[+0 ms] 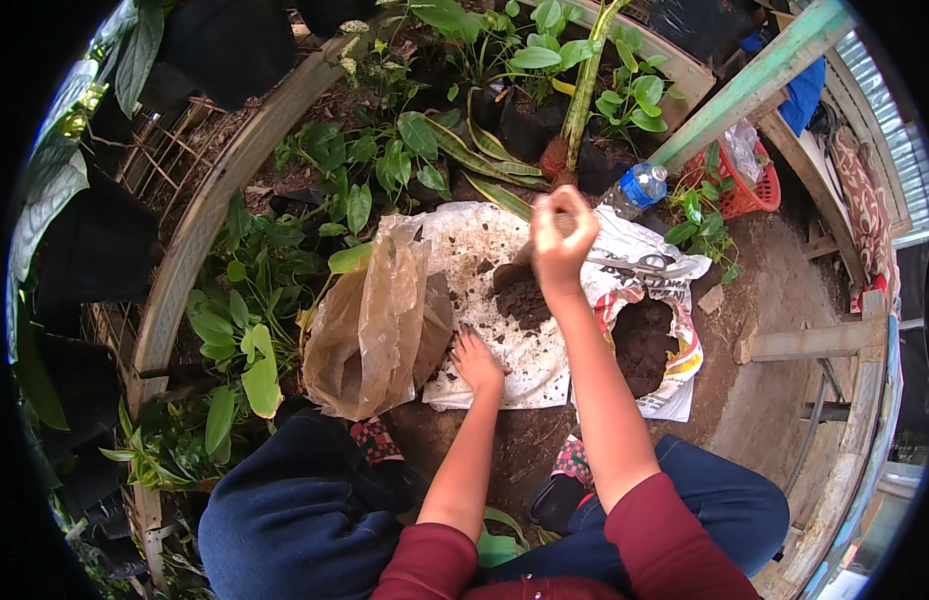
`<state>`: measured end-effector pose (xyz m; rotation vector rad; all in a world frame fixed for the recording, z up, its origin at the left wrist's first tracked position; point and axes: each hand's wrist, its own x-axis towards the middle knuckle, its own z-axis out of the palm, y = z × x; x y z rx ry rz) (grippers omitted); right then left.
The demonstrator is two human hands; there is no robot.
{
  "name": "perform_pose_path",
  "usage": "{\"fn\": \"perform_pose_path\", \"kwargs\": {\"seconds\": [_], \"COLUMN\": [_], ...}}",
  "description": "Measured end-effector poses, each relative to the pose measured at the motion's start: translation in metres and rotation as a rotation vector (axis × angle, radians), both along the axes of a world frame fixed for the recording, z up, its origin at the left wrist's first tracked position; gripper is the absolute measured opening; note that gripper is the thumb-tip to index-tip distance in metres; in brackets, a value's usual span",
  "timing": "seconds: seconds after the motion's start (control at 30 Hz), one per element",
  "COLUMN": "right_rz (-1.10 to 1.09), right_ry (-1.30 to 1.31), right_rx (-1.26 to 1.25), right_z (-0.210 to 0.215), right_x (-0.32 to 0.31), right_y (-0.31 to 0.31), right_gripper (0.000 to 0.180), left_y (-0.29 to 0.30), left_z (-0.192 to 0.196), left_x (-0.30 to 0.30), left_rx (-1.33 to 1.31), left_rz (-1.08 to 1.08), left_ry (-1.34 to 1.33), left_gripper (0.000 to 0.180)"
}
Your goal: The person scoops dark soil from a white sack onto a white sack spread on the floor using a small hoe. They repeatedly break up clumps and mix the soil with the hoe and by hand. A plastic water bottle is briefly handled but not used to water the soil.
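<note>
Leafy plants (pixel 370 165) border bare ground (pixel 755 300) and a spread white sack (pixel 533 370). On my remote feed, the left hand (pixel 477 362) lies open beside a plastic bag (pixel 370 330); the right hand (pixel 565 240) grips a dark scoop (pixel 513 272), handle mostly hidden, at piled soil (pixel 526 308).

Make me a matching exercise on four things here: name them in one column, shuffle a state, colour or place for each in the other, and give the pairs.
Column one
1. Left hand
2. Large plastic bag
3. Bottle
4. Basket

Column two
A. Clear, with a blue label
B. Red, toward the right of the view
C. Open, palm down over the white sheet
D. Brownish, see-through and creased

Right pairs: 1-C, 2-D, 3-A, 4-B
</note>
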<state>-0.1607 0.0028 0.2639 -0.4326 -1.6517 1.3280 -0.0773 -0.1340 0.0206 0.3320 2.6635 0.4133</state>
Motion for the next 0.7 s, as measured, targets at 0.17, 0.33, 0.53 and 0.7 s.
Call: {"fn": "perform_pose_path", "kwargs": {"seconds": [0.17,0.33,0.53,0.7], "right_rz": [-0.007,0.088,0.144,-0.147], "right_ry": [0.067,0.059,-0.088,0.08], "right_rx": [-0.065,-0.115,-0.056,-0.084], "right_z": [0.033,-0.008,0.002,0.02], "right_x": [-0.001,-0.011,0.009,0.013], "right_y": [-0.008,-0.003,0.004,-0.002], "right_gripper": [0.024,0.022,0.021,0.022], "left_y": [-0.01,-0.001,-0.006,-0.01], "left_z": [-0.007,0.002,-0.001,-0.002], "left_x": [0.0,0.0,-0.001,-0.001], "left_rx": [0.011,0.009,0.048,-0.005], "left_rz": [0.026,0.019,0.011,0.019], "left_ry": [0.005,-0.005,0.035,0.029], "left_gripper": [0.111,0.108,0.102,0.103]}}
